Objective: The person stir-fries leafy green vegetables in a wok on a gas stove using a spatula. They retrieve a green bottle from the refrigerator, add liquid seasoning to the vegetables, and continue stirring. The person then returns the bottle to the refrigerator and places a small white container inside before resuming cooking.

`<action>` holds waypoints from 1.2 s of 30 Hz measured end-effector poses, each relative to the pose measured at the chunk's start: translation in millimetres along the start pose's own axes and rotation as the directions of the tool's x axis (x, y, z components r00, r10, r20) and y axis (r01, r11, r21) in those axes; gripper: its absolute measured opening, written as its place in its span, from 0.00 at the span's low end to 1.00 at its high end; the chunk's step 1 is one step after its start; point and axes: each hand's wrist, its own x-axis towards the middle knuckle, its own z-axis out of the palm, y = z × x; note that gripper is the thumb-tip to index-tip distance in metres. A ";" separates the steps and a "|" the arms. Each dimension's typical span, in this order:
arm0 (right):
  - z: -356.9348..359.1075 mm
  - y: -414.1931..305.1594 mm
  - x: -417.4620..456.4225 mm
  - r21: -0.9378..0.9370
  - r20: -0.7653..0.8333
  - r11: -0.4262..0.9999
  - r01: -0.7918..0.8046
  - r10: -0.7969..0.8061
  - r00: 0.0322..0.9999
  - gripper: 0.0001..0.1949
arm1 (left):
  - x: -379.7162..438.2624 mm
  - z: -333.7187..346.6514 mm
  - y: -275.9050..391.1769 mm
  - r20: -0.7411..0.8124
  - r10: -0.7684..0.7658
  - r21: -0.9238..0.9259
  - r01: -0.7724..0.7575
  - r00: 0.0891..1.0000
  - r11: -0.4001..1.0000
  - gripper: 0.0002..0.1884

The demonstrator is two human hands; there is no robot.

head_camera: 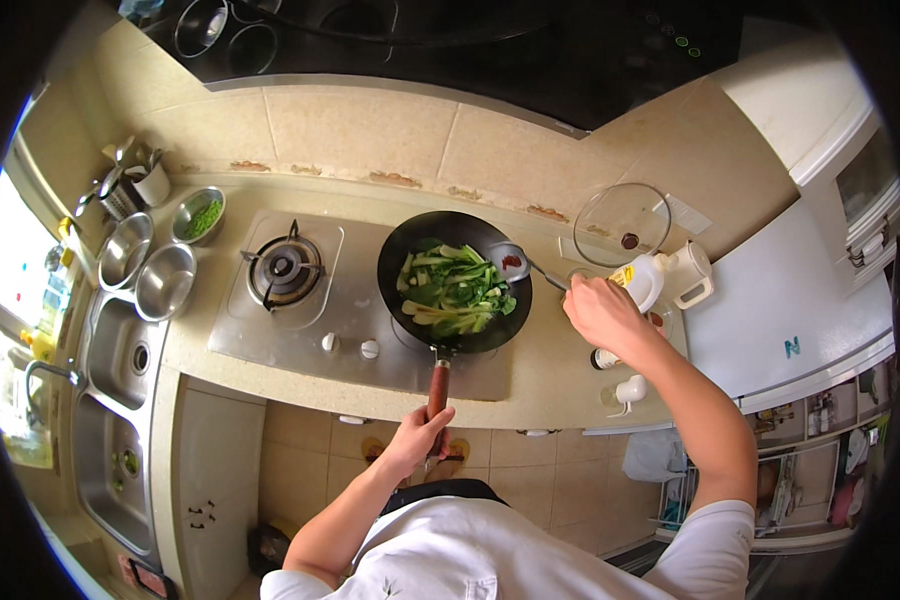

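Observation:
A black wok (457, 341) with a wooden handle (439, 386) sits over the right side of the gas stove. Chopped leafy greens with pale stalks (454, 289) lie in it. My left hand (418, 439) is wrapped around the wok handle near its end. With my right hand (604, 311) I grip the handle of a metal ladle (519, 271). Its bowl is at the wok's right inner side, beside the greens, and holds a dab of dark red sauce (511, 262). Part of a white plastic bottle (645, 283) is hidden behind my right hand.
A glass lid (622, 225) leans against the back wall near a white pitcher (691, 274). Small bottles, including a white-topped one (631, 390), stand at right. Left are another burner (283, 261), steel bowls (166, 281), chopped greens in a bowl (204, 219) and a double sink (116, 360).

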 end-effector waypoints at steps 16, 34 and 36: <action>41.8 112.6 114.3 0.445 0.561 0.759 -0.475 0.178 0.809 0.13 | -6.0 3.5 9.4 0.012 0.028 0.071 -0.029 1.000 0.997 0.17; 107.0 81.1 65.9 0.610 0.154 0.792 -0.008 -0.108 0.982 0.16 | 1.1 6.6 2.2 -0.040 0.014 0.102 -0.010 0.999 0.995 0.18; 101.1 60.7 39.5 0.460 0.040 0.885 0.080 -0.110 0.993 0.15 | 0.7 8.3 4.7 -0.047 0.007 0.116 -0.001 0.999 0.993 0.18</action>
